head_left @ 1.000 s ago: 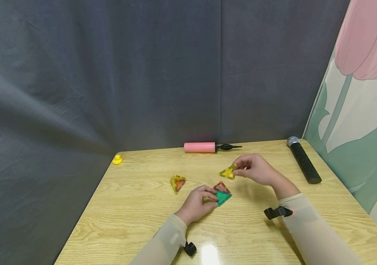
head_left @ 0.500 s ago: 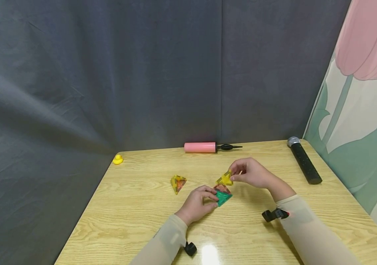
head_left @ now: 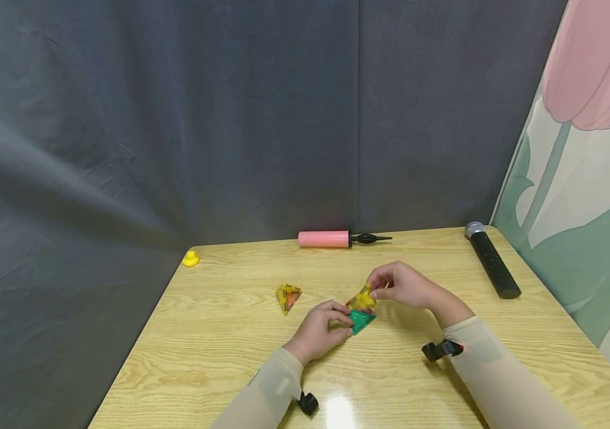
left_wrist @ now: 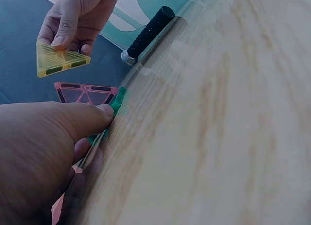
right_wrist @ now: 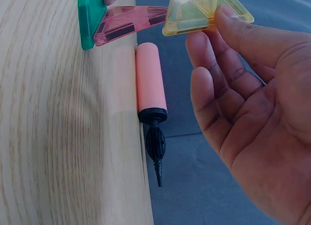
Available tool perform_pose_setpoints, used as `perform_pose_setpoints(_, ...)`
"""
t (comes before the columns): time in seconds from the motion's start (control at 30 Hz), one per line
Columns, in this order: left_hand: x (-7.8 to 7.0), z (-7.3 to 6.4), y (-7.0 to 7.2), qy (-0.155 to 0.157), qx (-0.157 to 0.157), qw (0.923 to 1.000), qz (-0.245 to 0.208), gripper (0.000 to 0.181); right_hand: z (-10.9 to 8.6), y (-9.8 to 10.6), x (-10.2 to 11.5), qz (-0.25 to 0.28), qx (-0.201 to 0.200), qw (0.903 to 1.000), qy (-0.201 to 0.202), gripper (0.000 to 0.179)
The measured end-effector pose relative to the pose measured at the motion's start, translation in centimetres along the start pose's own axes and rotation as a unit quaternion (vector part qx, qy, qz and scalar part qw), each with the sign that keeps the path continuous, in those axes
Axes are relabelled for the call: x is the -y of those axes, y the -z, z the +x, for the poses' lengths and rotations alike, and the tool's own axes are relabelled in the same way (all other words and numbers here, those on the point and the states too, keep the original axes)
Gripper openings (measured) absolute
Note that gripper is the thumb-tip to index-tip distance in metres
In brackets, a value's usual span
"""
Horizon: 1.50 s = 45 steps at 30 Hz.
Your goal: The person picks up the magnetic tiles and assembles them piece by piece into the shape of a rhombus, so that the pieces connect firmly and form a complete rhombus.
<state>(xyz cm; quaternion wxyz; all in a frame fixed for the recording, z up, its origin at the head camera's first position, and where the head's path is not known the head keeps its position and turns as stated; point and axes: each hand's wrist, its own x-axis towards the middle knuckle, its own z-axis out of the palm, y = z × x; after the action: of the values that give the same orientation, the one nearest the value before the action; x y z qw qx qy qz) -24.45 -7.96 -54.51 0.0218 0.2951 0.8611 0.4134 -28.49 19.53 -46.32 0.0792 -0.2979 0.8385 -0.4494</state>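
Observation:
My left hand [head_left: 319,332] pinches a green triangular magnetic tile [head_left: 361,320] lying on the wooden table. From that tile's edge a translucent red triangular magnetic tile [right_wrist: 127,24] rises at a steep angle, partly behind my left thumb in the left wrist view. My right hand [head_left: 405,287] holds a yellow triangular magnetic tile [left_wrist: 59,61] by one corner, thumb on one face and fingers behind. In the right wrist view the yellow tile overlaps the red tile's tip; the left wrist view has a small gap between them.
A yellow-and-red shape of joined tiles [head_left: 288,298] lies left of the hands. Along the back edge are a pink hand pump [head_left: 324,239] and a yellow rubber duck [head_left: 191,258]. A black microphone [head_left: 494,262] lies at the right. A dark curtain [head_left: 262,119] hangs behind the table.
My right hand has brought the yellow tile left and down toward the red tile, tilting it on the way. The left hand and the green tile have stayed in place.

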Motion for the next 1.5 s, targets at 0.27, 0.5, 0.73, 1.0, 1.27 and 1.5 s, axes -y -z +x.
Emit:
perform_pose_setpoints(0.27, -0.1, 0.0, 0.0, 0.002, -0.002, 1.0000, 0.002, 0.012, 0.0, 0.1, -0.5, 0.000, 0.010, 1.0000, -0.001, 0.005)
perform_pose_setpoints(0.5, 0.0, 0.1, 0.0, -0.005, -0.005, 0.9999, 0.009, 0.011, 0.0, 0.1, -0.9, -0.010, 0.015, 0.9998, -0.007, 0.007)
perform_pose_setpoints(0.73, 0.1, 0.1, 0.0, -0.024, -0.013, 0.9995, 0.016, 0.012, 0.1, -0.1, -1.3, -0.020, 0.018, 0.9996, -0.007, 0.008)
perform_pose_setpoints(1.0, 0.1, 0.2, -0.1, -0.021, -0.014, 0.9995, 0.019, 0.013, 0.1, -0.2, -1.3, -0.027, 0.018, 0.9995, -0.006, 0.011)
perform_pose_setpoints(1.27, 0.3, 0.2, -0.1, -0.027, -0.017, 0.9993, 0.020, 0.013, 0.2, -0.5, -1.7, -0.028, 0.021, 0.9994, -0.006, 0.012)
perform_pose_setpoints(1.5, 0.3, 0.2, -0.2, -0.021, -0.014, 0.9996, 0.014, 0.013, 0.3, -0.8, -1.9, -0.023, 0.025, 0.9994, -0.004, 0.011)
